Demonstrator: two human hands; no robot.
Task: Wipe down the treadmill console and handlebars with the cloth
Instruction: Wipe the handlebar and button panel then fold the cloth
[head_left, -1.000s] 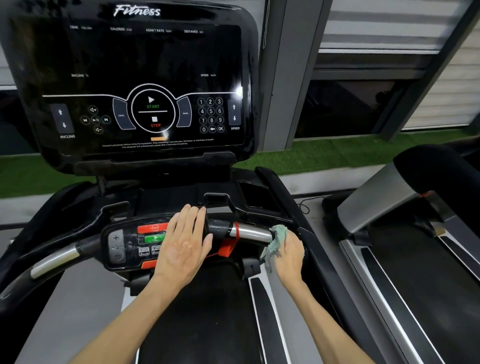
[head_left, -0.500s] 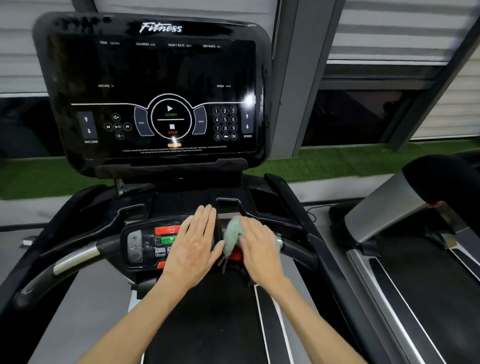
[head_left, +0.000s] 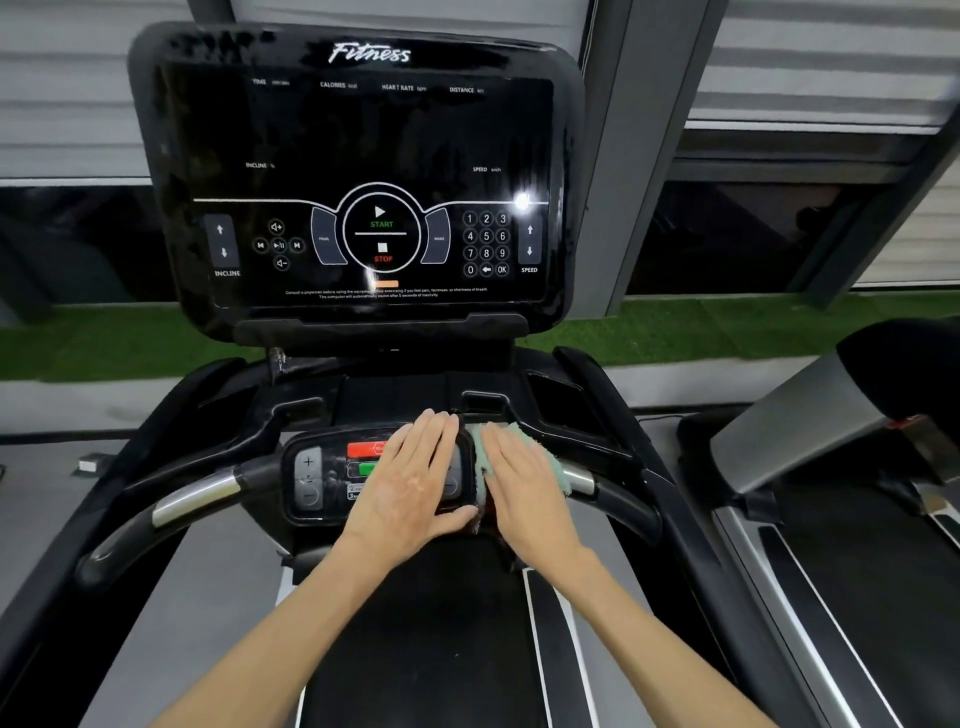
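The treadmill's black console (head_left: 358, 171) stands upright ahead, its screen dark with lit button markings. Below it a curved handlebar (head_left: 192, 496) with chrome grips runs left and right of a small control pad (head_left: 317, 475) with red and green buttons. My left hand (head_left: 410, 483) lies flat with straight fingers over the right half of that pad. My right hand (head_left: 524, 488) presses a light green cloth (head_left: 535, 449) flat onto the bar just right of the pad, fingers straight. The cloth shows around the fingers.
A second treadmill (head_left: 852, 467) stands close on the right. The running belt (head_left: 431, 649) lies below my forearms. Green turf (head_left: 701, 327) and shuttered windows lie beyond the console.
My right hand has slid the cloth leftward along the right handlebar, from the chrome grip up to the control pad. My left hand has stayed on the pad.
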